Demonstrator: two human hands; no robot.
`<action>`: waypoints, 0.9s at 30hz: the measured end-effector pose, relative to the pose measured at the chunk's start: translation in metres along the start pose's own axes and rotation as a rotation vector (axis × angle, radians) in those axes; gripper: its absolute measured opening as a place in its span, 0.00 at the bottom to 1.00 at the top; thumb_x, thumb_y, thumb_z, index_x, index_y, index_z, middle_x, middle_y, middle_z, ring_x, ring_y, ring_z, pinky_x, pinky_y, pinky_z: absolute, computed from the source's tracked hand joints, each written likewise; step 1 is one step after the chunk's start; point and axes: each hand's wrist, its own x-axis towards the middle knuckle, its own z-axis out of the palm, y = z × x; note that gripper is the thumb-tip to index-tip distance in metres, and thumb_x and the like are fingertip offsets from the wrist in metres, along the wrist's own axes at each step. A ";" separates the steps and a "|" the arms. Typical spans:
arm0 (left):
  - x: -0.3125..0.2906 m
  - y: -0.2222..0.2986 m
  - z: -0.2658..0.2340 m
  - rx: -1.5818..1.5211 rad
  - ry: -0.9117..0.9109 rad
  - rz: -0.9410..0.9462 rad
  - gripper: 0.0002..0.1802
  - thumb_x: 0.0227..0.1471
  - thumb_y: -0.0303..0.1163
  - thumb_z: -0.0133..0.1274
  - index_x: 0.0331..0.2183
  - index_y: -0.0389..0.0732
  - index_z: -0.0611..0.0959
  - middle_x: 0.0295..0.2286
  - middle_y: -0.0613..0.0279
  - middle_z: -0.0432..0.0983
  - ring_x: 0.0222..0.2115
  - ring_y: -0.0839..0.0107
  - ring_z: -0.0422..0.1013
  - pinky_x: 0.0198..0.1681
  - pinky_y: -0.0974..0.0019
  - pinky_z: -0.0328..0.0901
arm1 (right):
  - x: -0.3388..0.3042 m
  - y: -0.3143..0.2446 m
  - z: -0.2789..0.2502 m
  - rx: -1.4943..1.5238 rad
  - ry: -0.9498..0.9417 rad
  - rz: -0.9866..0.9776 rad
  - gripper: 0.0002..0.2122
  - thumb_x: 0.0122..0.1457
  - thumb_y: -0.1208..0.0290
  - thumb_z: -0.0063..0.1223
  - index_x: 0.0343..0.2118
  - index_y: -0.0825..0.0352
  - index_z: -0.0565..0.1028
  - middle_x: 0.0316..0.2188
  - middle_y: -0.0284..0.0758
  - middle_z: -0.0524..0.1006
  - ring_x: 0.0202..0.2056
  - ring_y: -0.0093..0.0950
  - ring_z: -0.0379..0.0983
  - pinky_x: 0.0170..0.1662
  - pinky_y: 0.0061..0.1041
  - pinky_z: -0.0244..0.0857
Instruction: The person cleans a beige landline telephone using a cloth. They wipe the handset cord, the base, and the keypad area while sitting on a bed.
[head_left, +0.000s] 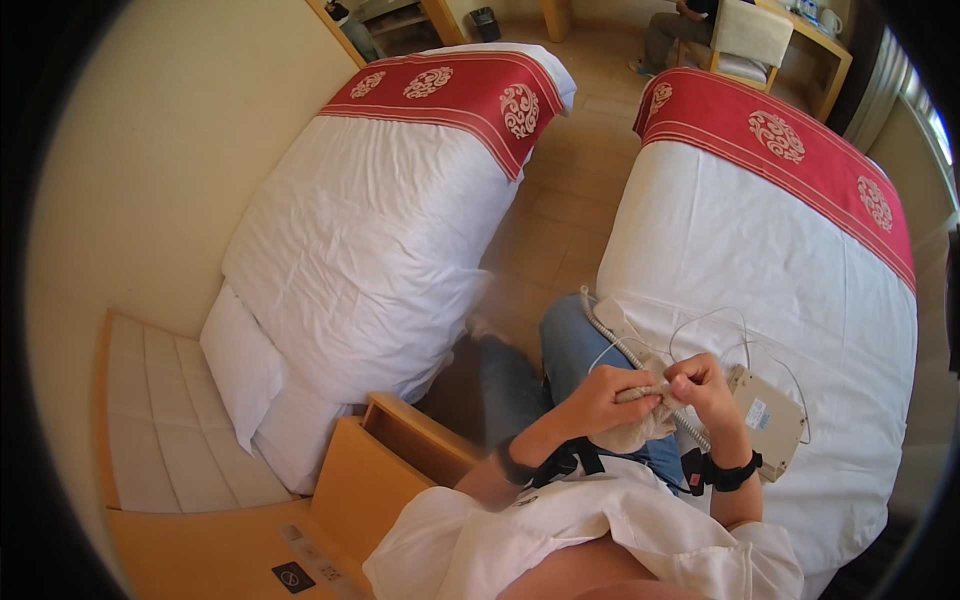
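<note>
In front of my body, above my lap, my left hand [612, 400] is closed around a stretch of coiled telephone cord and a bunched beige cloth. The cloth [630, 434] hangs down below the fingers. Close beside it my right hand [703, 388] pinches the cloth at the cord, thumb bent over the fingers. The coiled cord [606, 326] runs from the bed's near edge down past my hands. On the bed, to the right, a beige telephone base [772, 425] lies underside up with a pale label, partly behind my right wrist. A thin cable [742, 318] loops around it.
I sit at the white right bed [745, 220], which has a red runner [820, 165]. Across a tiled gap stands the left bed [370, 200]. An opened wooden bedside drawer [420, 440] is at my left. Farther off, a person sits by a chair [750, 40] and desk.
</note>
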 end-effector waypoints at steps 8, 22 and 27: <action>-0.007 0.009 0.004 -0.051 0.070 -0.073 0.07 0.45 0.29 0.51 0.25 0.34 0.78 0.15 0.60 0.68 0.18 0.80 0.62 0.22 0.72 0.60 | -0.013 -0.016 -0.024 0.299 0.797 -0.078 0.17 0.51 0.73 0.53 0.10 0.62 0.60 0.10 0.25 0.58 0.12 0.15 0.49 0.15 0.18 0.43; -0.036 0.054 -0.046 0.169 0.121 0.080 0.05 0.39 0.25 0.50 0.21 0.33 0.78 0.16 0.61 0.70 0.17 0.81 0.64 0.22 0.75 0.60 | -0.180 -0.087 -0.212 0.073 1.185 -0.595 0.16 0.57 0.67 0.48 0.46 0.69 0.70 0.34 0.31 0.73 0.39 0.20 0.67 0.36 0.16 0.60; -0.046 0.052 -0.077 0.064 0.209 -0.103 0.07 0.39 0.28 0.51 0.20 0.33 0.78 0.16 0.65 0.72 0.18 0.81 0.65 0.22 0.75 0.60 | -0.211 -0.103 -0.298 -0.390 1.208 -0.586 0.16 0.59 0.67 0.46 0.47 0.70 0.71 0.25 0.26 0.66 0.27 0.14 0.60 0.29 0.12 0.54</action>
